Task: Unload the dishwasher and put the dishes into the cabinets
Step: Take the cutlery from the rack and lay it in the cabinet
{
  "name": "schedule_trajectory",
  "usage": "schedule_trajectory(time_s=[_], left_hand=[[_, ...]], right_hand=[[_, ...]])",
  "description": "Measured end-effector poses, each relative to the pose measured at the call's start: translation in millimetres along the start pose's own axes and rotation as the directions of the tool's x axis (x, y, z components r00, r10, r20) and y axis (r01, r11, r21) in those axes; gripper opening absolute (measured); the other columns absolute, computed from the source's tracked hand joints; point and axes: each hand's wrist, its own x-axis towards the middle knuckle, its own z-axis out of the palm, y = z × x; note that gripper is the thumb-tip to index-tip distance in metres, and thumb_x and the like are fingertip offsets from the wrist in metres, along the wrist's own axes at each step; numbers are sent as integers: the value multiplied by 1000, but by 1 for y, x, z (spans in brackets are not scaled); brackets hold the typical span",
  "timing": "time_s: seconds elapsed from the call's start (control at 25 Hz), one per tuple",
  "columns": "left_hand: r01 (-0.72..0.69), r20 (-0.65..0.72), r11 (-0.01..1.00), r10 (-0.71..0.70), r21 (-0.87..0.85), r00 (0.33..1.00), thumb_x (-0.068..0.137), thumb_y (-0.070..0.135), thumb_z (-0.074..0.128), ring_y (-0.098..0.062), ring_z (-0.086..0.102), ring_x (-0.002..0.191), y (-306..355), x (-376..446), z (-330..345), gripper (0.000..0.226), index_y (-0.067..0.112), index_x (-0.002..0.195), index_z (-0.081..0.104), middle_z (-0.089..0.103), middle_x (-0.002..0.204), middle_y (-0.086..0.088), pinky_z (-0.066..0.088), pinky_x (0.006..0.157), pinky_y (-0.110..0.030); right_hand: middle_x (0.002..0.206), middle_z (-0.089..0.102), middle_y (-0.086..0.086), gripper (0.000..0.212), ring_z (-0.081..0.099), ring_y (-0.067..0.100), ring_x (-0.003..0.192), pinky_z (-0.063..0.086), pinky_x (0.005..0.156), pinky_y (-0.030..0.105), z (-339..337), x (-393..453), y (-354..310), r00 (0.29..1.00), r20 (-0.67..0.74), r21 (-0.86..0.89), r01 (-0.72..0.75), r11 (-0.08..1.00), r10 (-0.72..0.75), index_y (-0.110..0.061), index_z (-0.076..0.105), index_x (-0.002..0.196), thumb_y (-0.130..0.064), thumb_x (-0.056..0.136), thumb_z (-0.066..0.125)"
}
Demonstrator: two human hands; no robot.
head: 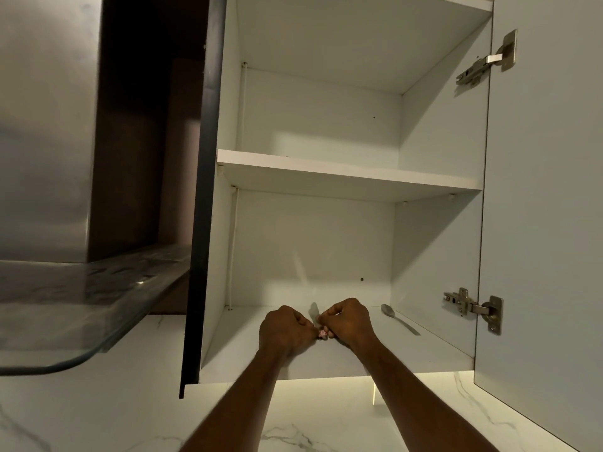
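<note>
Both my hands reach onto the bottom shelf (293,363) of an open white wall cabinet. My left hand (283,329) and my right hand (349,319) are curled and meet around a small utensil (315,310). Its dark tip sticks up between them, and a pinkish handle end shows at my fingertips. The rest of it is hidden by my fingers. A metal spoon (398,318) lies flat on the same shelf to the right of my right hand, bowl toward the back wall.
The middle shelf (346,172) is above my hands. The cabinet door (548,197) stands open on the right, with hinges (473,307). A glass range hood canopy (81,308) juts out at the left. Marble wall (98,419) runs below the cabinet.
</note>
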Motion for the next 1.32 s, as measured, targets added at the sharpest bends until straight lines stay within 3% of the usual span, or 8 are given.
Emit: schedule_trajectory(time_s=[0.36, 0.56, 0.64, 0.8, 0.92, 1.04, 1.16, 1.32], left_hand=[[-50, 65, 995, 44, 82, 997, 67, 58, 67, -9, 70, 78, -3, 8, 4, 29, 35, 80, 80, 75, 77, 13, 59, 74, -27], [-80, -61, 997, 80, 16, 995, 79, 28, 62, -9, 71, 77, -3, 6, 1, 18, 26, 80, 79, 75, 81, 9, 62, 76, -30], [-149, -59, 983, 156, 105, 986, 85, 22, 61, -13, 70, 95, 1, 0, -5, 19, 25, 87, 79, 75, 95, 5, 60, 86, -32], [-236, 37, 793, 261, 562, 965, 99, 43, 46, -29, 52, 120, 6, -37, -17, 38, 19, 119, 68, 62, 119, -8, 48, 92, -41], [-280, 41, 708, 334, 648, 942, 104, 49, 32, -27, 64, 105, -7, -74, -33, 43, 27, 113, 67, 67, 108, -1, 46, 78, -37], [-325, -125, 695, 513, 642, 849, 108, 42, 29, -16, 66, 88, -32, -111, -33, 42, 31, 107, 70, 70, 94, 9, 46, 69, -32], [-407, -257, 744, 598, 529, 759, 108, 39, 45, -13, 64, 115, -56, -129, -26, 32, 32, 129, 68, 71, 124, 10, 48, 101, -34], [-350, -165, 721, 538, 598, 826, 91, 33, 72, -24, 44, 144, -63, -157, -24, 65, 21, 150, 47, 52, 153, -2, 32, 124, -44]], right_hand=[[54, 68, -8, 17, 63, -2, 48, 47, 59, 11, 1, 3, 1, 999, 48, -105, -9, 994, 14, -14, 83, 74, -24, 88, 81], [67, 76, 9, 10, 68, 10, 48, 63, 62, 25, -8, -7, -8, 995, -31, 220, -83, 972, 91, -3, 80, 88, -11, 93, 76], [75, 78, 8, 7, 72, 12, 58, 66, 69, 35, -16, -16, -17, 989, -133, 238, -26, 971, 59, -6, 80, 91, -5, 94, 73], [107, 75, -7, 19, 71, 12, 93, 59, 84, 32, -20, -60, -7, 925, -137, -297, 304, 905, -355, -25, 74, 115, -28, 102, 61], [111, 74, -9, 29, 71, 19, 97, 56, 85, 37, -29, -105, 20, 894, -219, -495, 244, 834, -392, -32, 70, 118, -42, 107, 46], [115, 75, -11, 38, 68, 19, 104, 50, 93, 39, -35, -131, 45, 846, -178, -587, 319, 744, -503, -29, 71, 119, -37, 110, 35], [129, 71, -8, 48, 64, 18, 119, 45, 105, 38, -40, -138, 51, 858, -163, -535, 337, 774, -486, -25, 68, 132, -41, 109, 30], [154, 54, 4, 53, 48, 26, 143, 32, 121, 43, -53, -153, 41, 922, 92, -657, 340, 673, -377, -19, 47, 154, -43, 107, 42]])
